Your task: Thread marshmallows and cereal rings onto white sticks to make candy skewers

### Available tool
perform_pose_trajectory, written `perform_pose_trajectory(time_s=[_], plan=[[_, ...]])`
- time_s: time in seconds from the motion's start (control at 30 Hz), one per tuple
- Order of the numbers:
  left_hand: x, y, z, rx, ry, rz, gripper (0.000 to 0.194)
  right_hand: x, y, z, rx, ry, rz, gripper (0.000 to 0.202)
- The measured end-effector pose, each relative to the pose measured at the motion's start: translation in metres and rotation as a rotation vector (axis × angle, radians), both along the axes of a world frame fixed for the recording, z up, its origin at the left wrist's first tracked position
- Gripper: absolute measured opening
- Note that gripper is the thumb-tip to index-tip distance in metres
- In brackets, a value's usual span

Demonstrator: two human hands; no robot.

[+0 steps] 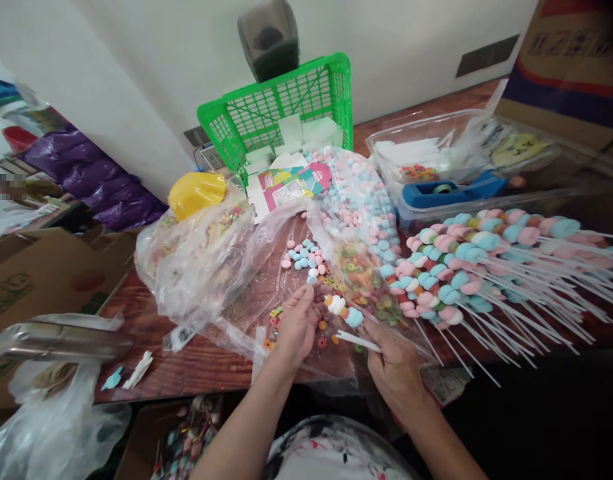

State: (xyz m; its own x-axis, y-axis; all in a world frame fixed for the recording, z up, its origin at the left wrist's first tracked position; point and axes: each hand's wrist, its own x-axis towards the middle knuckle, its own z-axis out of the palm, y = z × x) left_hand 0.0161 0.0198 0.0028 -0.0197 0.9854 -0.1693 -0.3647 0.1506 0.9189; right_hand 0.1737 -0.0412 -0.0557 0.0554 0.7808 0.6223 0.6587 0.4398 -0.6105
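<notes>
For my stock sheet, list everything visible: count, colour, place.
skewer: one, multicoloured, between hands
skewer pile: many, pastel, right
candies: many, pastel, centre
rings: many, mixed, centre
bags: several, clear, left and centre
crate: one, green, back
domed item: one, yellow, atop bags
tub: one, clear, back right
tape dispenser: one, blue, at tub
flask: one, silver, left
cartons: several, brown, both sides
sacks: several, purple, far left
wall unit: one, grey, wall
left hand: one, bare, by rings
right hand: one, bare, holding skewer

White garment (pixel 331 453) with black and red patterning, bare forearms (pixel 259 417), bare hands (pixel 397 368)
</notes>
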Motion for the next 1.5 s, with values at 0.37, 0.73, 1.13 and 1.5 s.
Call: perform_pose_trajectory(time_s=[0.37, 0.73, 1.13, 1.5], plan=[[-0.006, -0.006, 0.047, 0.09, 0.345, -0.376, 0.035, 0.002, 0.0, -0.003, 0.053, 0.12, 0.094, 0.038], [-0.005, -0.005, 0.026, -0.043, 0.089, -0.377, 0.034, 0.003, -0.001, 0.003, 0.106, 0.019, 0.094, 0.04], [-0.005, -0.015, 0.016, -0.018, 0.28, -0.473, 0.031, 0.008, -0.002, 0.001, 0.15, -0.101, 0.142, 0.045], [-0.057, -0.007, 0.032, 0.18, 0.667, -0.22, 0.018, 0.011, 0.0, 0.0, -0.104, 0.378, -0.043, 0.017]])
